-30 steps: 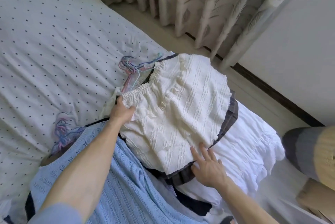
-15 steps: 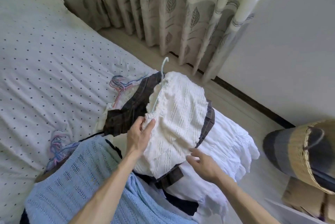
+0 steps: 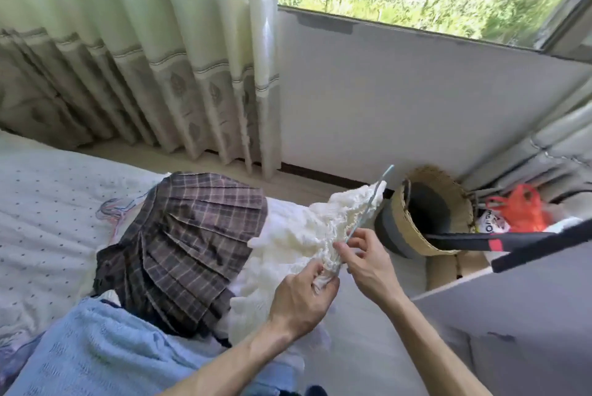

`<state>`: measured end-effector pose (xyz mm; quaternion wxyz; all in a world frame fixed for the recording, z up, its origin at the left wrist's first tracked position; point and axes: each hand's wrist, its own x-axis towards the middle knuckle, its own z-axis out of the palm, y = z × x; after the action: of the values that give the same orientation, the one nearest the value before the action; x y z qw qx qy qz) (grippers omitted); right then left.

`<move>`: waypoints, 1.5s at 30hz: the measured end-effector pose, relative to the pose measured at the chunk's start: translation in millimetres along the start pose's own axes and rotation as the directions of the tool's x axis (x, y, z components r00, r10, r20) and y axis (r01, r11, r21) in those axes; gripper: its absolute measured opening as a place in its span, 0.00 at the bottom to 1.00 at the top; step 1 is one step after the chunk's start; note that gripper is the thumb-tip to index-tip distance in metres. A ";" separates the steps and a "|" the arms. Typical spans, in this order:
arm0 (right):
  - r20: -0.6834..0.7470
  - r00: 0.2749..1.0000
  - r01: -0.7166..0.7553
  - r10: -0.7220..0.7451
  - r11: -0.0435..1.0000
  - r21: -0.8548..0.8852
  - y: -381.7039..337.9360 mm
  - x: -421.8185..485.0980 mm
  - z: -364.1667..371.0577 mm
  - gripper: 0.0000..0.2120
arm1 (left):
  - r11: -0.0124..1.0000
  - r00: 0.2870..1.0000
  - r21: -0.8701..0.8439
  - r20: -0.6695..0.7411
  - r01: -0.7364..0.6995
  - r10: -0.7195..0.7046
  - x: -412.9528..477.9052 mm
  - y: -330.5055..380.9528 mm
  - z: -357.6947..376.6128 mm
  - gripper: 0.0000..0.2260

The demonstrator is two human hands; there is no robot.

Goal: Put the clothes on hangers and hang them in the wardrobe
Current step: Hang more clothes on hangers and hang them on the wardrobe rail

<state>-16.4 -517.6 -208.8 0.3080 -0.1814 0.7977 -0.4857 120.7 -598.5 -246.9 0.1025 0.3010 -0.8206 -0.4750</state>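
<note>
Lifted clear of the plaid skirt (image 3: pixel 192 235), the white top (image 3: pixel 301 232) now bunches between both hands: left fingers (image 3: pixel 325 285) curl round its gathered edge, right fingers (image 3: pixel 358 237) just above pinch the blue hanger (image 3: pixel 373 197). Best to slide the wire through while keeping the fabric taut.

Open floor strip (image 3: pixel 288 185) between bed (image 3: pixel 48 203) and wall (image 3: pixel 400 100); woven basket (image 3: pixel 398 206) and black bar (image 3: pixel 544 245) close on the right.

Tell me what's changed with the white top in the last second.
The white knit top was lifted off the plaid skirt and carried right, now bunched on a light blue hanger. The left hand grips its gathered fabric; the right hand, earlier flat on the hem, pinches the hanger. The skirt, blue sweater and spare hangers stayed on the bed.
</note>
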 end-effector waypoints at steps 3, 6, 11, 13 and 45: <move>-0.023 0.998 -0.056 0.057 0.998 0.038 34.3 -42.6 -61.7 0.11 | 0.995 0.972 0.048 0.223 -0.082 0.069 -12.7 39.7 31.9 0.14; -0.018 0.993 -0.114 0.116 0.990 0.087 72.9 -95.9 -117.2 0.11 | 0.993 0.947 0.042 0.308 -0.111 0.093 1.1 84.5 58.8 0.17; -0.104 0.976 -0.186 0.193 0.980 0.074 126.3 -190.7 -193.4 0.06 | 0.910 0.775 0.049 0.544 -0.411 0.321 15.1 178.2 124.7 0.21; -0.187 0.959 -0.204 0.211 0.977 0.055 140.7 -221.8 -217.2 0.05 | 0.903 0.646 -0.067 0.677 -0.424 0.354 -2.3 215.3 163.3 0.18; -0.875 0.036 -0.665 0.483 0.665 0.340 242.0 -423.6 -305.0 0.09 | 0.847 -0.089 -0.472 0.881 -0.245 0.466 -232.8 524.3 480.7 0.09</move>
<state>97.7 45.8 -186.5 -0.0512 0.4408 0.8569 -0.2623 -119.8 77.0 -32.2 -0.3463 -0.3510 -0.6623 -0.5641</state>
